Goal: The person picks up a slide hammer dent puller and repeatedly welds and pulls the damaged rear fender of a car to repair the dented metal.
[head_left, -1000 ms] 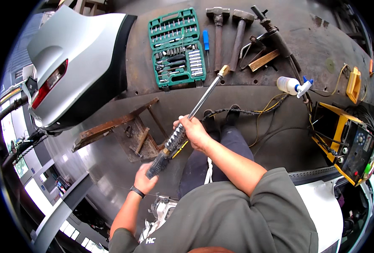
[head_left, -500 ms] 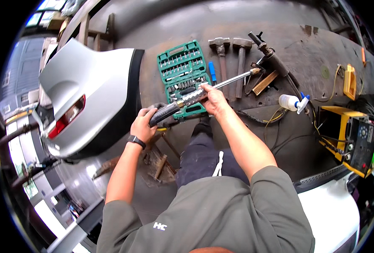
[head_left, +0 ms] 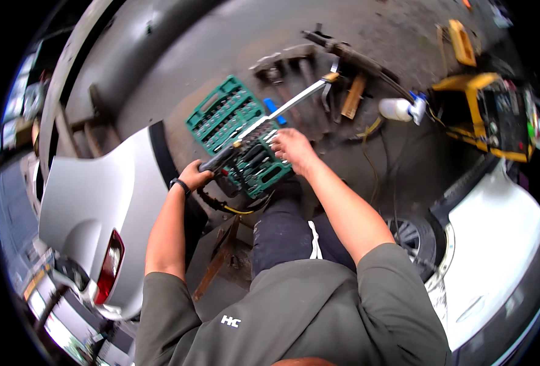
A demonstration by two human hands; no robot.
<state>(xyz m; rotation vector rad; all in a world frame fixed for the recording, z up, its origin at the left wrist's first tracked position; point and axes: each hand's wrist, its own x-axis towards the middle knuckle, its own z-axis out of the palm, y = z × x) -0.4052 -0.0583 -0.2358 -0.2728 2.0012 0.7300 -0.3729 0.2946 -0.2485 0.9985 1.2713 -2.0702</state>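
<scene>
My left hand is wrapped around the black grip of a slide hammer dent puller, whose long metal shaft slants up to the right and ends in a brass-coloured tip. A black cable hangs below that hand. Off the shaft, my right hand has its fingers bent and apart over the right edge of a green socket set case. The case lies unfolded beneath the tool, with rows of bits and sockets in it. Whether the right fingertips touch anything in the case cannot be made out through the blur.
Beyond the case lie a blue bar, blurred hammers and a wood-handled tool. A spray bottle and a yellow-framed machine are at right. A silver car panel with a red lamp stands left; a white car part lies right.
My right hand has let go of the slide hammer and come down beside the case. My left hand has kept its hold. The whole view has turned, so the surroundings appear shifted.
</scene>
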